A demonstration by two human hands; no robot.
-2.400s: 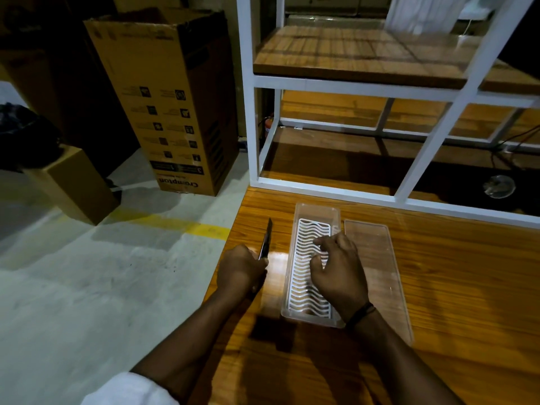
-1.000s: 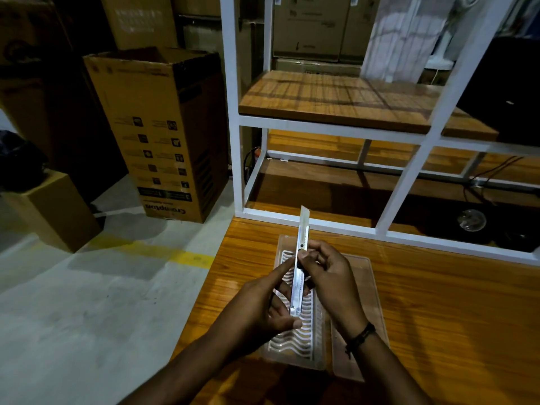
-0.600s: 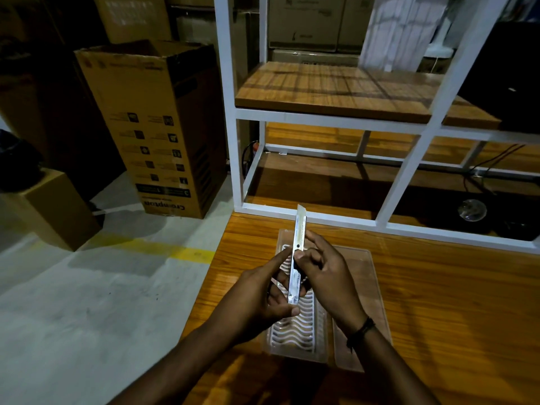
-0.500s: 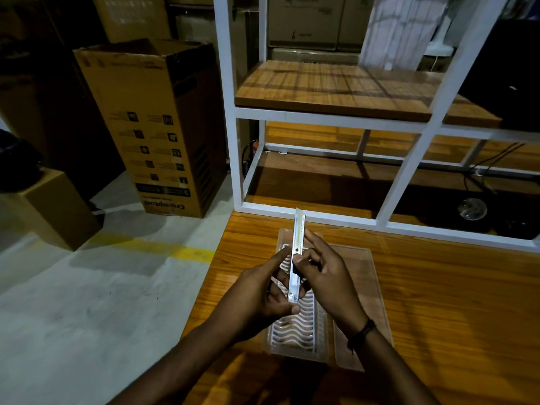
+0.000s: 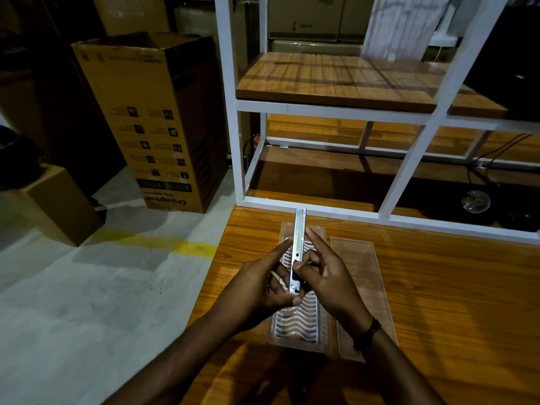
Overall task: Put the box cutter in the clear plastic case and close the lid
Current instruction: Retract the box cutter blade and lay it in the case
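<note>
1. One box cutter (image 5: 298, 244), one clear plastic case (image 5: 301, 325), one loose lid (image 5: 362, 287) beside the case's right edge.
2. The cutter is above the case, long axis pointing away from the person.
3. Left hand (image 5: 257, 290) and right hand (image 5: 327, 276) both pinch the cutter.

There is just one camera, and it sits on the person's head. It looks forward and down from above. The two hands, the left hand (image 5: 257, 290) and the right hand (image 5: 327, 276), are close to it, near the middle and low in the picture, with both arms coming in from the near edge. The desk (image 5: 438, 302) fills the near right part. The view is wide, so it also takes in the floor (image 5: 87, 302) on the left and the white shelf (image 5: 336, 80) far ahead. No second view shares the scene.
</note>
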